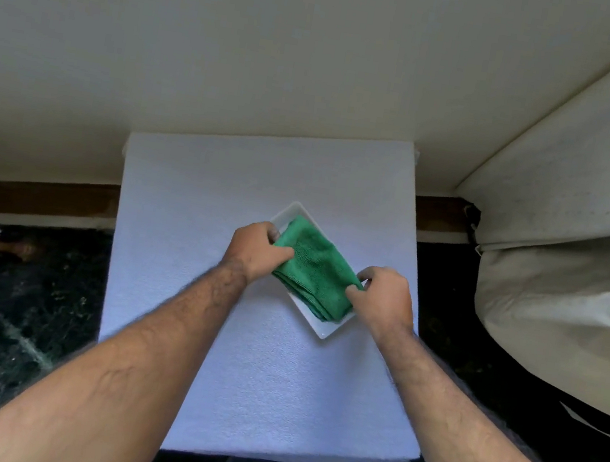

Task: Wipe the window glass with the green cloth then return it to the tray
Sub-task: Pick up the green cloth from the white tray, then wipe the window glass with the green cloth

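I see the green cloth (315,268) folded, fuzzy, long axis running diagonally from my left hand (257,249) away-left to my right hand (384,296) near-right. Both hands' fingers pinch its ends. It lies in the white tray (324,330) on the white-covered bench (272,384); dark floor (7,305) around.
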{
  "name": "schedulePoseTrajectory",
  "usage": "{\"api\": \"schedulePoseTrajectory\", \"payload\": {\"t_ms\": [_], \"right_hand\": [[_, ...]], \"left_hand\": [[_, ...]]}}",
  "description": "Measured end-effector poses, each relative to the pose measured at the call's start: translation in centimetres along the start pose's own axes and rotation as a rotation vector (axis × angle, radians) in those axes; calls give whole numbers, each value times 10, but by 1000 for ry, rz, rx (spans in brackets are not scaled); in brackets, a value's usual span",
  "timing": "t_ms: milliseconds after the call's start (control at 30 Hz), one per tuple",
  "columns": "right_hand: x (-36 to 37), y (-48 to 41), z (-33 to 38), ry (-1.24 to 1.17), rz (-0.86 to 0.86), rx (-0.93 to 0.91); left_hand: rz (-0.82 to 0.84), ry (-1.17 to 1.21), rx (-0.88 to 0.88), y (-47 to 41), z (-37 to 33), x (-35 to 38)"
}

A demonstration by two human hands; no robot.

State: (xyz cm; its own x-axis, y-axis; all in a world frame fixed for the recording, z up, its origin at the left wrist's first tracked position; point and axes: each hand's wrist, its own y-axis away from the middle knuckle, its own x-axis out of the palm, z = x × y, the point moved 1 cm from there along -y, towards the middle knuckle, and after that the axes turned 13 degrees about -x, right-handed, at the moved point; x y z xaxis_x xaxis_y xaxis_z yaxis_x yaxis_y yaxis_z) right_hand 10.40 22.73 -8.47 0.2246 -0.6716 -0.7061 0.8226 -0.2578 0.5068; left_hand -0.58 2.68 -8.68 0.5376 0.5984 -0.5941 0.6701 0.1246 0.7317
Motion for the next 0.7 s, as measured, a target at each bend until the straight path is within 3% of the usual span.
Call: {"api": "schedulePoseTrajectory", "payload": {"t_ms": [167,267,700], "right_hand": [[-46,16,18,-117,1,27],[-83,24,33,-138,-20,26],[-279,58,148,-89,-188,-301]], "left_hand": [[171,288,-17,32,-5,-32],[210,330,28,56,-24,-62],[40,537,312,181,-148,-224]]}}
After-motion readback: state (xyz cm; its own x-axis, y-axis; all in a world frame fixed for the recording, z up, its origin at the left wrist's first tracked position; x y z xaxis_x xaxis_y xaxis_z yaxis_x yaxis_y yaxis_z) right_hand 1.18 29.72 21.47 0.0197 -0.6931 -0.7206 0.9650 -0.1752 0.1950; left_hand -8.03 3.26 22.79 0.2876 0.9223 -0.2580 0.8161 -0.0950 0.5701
